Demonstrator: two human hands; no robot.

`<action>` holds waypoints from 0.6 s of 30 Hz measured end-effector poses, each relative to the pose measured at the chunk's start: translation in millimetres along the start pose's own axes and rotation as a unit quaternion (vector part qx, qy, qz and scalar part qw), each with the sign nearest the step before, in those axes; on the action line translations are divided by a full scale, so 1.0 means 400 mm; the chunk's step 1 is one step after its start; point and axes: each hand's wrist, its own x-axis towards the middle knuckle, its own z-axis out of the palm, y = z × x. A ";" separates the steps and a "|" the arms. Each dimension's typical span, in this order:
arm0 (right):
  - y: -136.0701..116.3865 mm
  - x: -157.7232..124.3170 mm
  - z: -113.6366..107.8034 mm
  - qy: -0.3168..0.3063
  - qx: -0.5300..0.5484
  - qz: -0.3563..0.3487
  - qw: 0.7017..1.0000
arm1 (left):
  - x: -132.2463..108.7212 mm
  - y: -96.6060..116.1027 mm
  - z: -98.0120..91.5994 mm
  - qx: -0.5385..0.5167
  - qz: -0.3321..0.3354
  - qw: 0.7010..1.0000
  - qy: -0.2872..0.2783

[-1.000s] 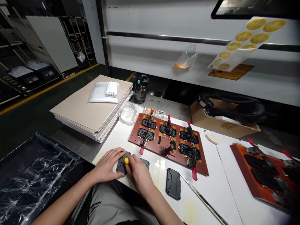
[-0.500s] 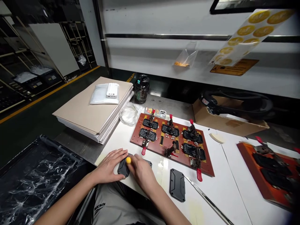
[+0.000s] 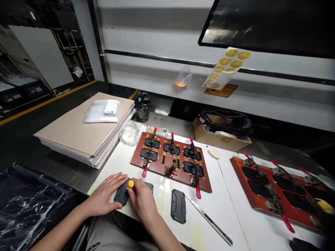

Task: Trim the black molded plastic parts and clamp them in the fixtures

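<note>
A black rectangular part (image 3: 121,195) lies at the near edge of the white table. My left hand (image 3: 105,198) rests on its left side, fingers curled over it and holding it down. My right hand (image 3: 141,199) is closed round a small tool with a yellow end (image 3: 130,183), held over the part's middle. A second black part (image 3: 178,210) lies loose to the right of my hands. Behind them sits a red-brown clamp board (image 3: 204,184) carrying several black parts under red-handled toggle clamps.
A second clamp board (image 3: 237,169) lies at the right. A metal strip (image 3: 209,220) lies by the loose part. A stack of cardboard sheets (image 3: 75,134) with a white device on a bag, a dark jar (image 3: 143,106), a cardboard box (image 3: 222,139) and black plastic wrap (image 3: 23,205) surround the table.
The view has swung right and pulled back, showing more of the right clamp board. My hands stay on the black part with the yellow-tipped tool.
</note>
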 end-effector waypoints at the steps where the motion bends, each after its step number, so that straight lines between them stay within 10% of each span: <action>1: -0.003 -0.008 0.010 -0.002 -0.001 0.003 1.000 | 0.000 -0.003 0.003 0.000 0.004 1.000 0.003; 18: -0.016 -0.069 0.031 -0.028 0.075 0.020 0.997 | 0.000 -0.005 0.005 0.010 0.004 1.000 0.001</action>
